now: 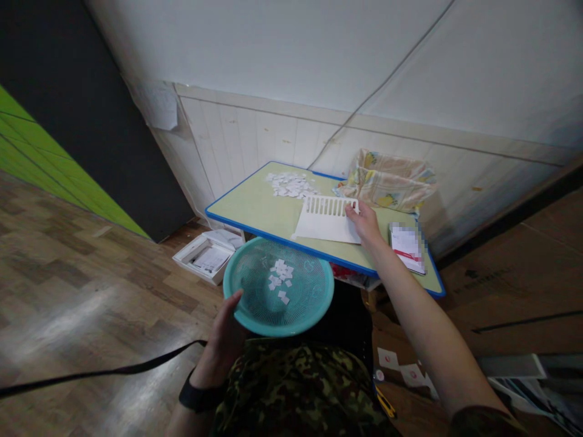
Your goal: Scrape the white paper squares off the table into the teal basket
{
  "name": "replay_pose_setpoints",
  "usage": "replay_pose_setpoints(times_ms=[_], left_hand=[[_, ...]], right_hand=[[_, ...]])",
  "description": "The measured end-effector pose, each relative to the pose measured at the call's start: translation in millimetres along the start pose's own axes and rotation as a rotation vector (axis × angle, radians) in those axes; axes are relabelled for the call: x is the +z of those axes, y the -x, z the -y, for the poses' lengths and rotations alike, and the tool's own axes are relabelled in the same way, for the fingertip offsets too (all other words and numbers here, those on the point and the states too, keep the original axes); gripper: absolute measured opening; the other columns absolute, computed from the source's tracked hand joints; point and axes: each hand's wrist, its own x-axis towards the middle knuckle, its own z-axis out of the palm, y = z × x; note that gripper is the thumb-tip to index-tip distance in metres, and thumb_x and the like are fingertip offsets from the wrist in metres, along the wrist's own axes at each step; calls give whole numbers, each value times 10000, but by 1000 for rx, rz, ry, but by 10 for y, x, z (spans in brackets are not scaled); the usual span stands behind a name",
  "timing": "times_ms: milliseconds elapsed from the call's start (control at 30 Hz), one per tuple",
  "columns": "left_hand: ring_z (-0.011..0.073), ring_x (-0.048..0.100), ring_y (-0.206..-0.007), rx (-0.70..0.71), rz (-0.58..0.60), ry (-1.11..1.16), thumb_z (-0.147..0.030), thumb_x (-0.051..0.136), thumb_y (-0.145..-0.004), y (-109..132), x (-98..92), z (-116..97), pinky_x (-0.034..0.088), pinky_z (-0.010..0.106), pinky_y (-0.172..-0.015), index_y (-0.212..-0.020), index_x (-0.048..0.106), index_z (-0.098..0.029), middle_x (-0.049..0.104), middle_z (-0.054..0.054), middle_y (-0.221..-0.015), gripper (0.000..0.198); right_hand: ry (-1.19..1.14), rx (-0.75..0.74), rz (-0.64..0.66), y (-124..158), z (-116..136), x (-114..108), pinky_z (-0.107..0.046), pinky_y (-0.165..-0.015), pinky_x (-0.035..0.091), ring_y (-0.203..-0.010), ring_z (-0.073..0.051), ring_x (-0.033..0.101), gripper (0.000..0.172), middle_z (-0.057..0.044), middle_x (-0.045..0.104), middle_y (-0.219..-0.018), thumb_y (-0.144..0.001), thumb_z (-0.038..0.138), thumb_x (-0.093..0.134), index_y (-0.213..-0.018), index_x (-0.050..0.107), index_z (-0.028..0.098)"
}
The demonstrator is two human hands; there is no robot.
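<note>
My left hand point(225, 340) grips the near rim of a teal mesh basket point(255, 315), held just below the table's front edge. Several small white pieces point(280, 279) lie inside it. My right hand point(362, 221) reaches over the low table point(255, 209) and its fingers close on the slotted end of a flat white plastic scoop point(325, 220) lying on the tabletop. A heap of the same white pieces point(291, 184) sits at the table's far edge, beyond the scoop.
A patterned cloth bag point(389, 182) stands at the table's back right, a notepad point(407, 246) at its right end. An open white box point(207, 255) lies on the wooden floor to the left. Cardboard point(514, 279) lies to the right. A cable runs down the wall.
</note>
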Motion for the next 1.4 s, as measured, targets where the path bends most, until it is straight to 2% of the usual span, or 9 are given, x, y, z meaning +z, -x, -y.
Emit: replay_pose_setpoints(times_ms=[100, 233, 333, 500, 633, 833, 967, 1200, 1400], left_hand=[[416, 687, -1240, -11, -28, -5, -264, 682, -912, -13, -4, -3, 519, 545, -1088, -1414, 648, -66, 838, 180, -1110, 540], [401, 711, -1207, 27, -10, -36, -243, 697, -902, -11, -9, -15, 529, 538, -1080, -1409, 657, -95, 841, 150, -1125, 530], [385, 731, -1175, 52, -37, -40, -222, 683, -911, -2, -4, -25, 527, 516, -1087, -1334, 700, -80, 855, 136, -1055, 446], [386, 728, -1182, -1, -53, -35, -238, 659, -934, 5, 4, -37, 522, 514, -1092, -1293, 733, -96, 863, 121, -989, 393], [381, 711, -1214, 6, -63, -28, -223, 629, -951, 24, 26, -43, 509, 504, -1108, -1261, 739, -63, 861, 134, -985, 366], [367, 714, -1213, -2, 6, -10, -234, 632, -950, 31, 18, -54, 500, 494, -1120, -1166, 792, -110, 865, 110, -986, 296], [356, 743, -1163, -5, 5, -12, -227, 629, -952, -29, -16, -47, 512, 480, -1108, -1094, 816, -123, 867, 100, -971, 257], [361, 739, -1171, -25, 14, 33, -204, 624, -946, -64, -68, -27, 503, 486, -1115, -1105, 823, -114, 865, 112, -934, 270], [368, 714, -1213, -42, 59, 78, -216, 632, -948, -91, -95, -24, 488, 482, -1124, -1115, 829, -112, 863, 132, -949, 278]], right_hand=[[-22, 6, -29, 2, 14, -17, -384, -841, 502, -863, -232, 612, 493, -34, 682, -909, -723, 653, 766, -923, 649, 218], [-46, 44, 21, 44, 75, -15, -372, -803, 516, -842, -225, 612, 503, -24, 681, -896, -712, 665, 778, -920, 634, 229], [-40, 24, 50, 66, 96, 11, -383, -816, 530, -883, -238, 631, 536, -39, 699, -955, -730, 701, 751, -966, 630, 236], [6, -6, 14, 57, 67, 27, -400, -856, 552, -988, -262, 659, 617, -66, 713, -1065, -745, 774, 692, -1049, 610, 243], [2, 6, -4, 35, 38, 13, -409, -846, 560, -959, -265, 671, 635, -68, 721, -1049, -724, 774, 718, -1046, 617, 237], [-109, 49, 63, 42, 26, 15, -373, -746, 564, -860, -239, 674, 584, -39, 729, -951, -691, 714, 801, -1004, 658, 242], [-139, 43, 7, 48, 41, 13, -352, -720, 561, -796, -210, 663, 570, -16, 726, -914, -666, 693, 832, -968, 673, 237], [-168, 34, 54, 62, 96, 10, -344, -727, 566, -815, -210, 672, 551, -23, 744, -933, -680, 669, 838, -974, 685, 230], [-190, -14, 1, 23, 61, -7, -369, -799, 587, -883, -231, 711, 567, -35, 768, -1012, -704, 661, 826, -1048, 686, 233]])
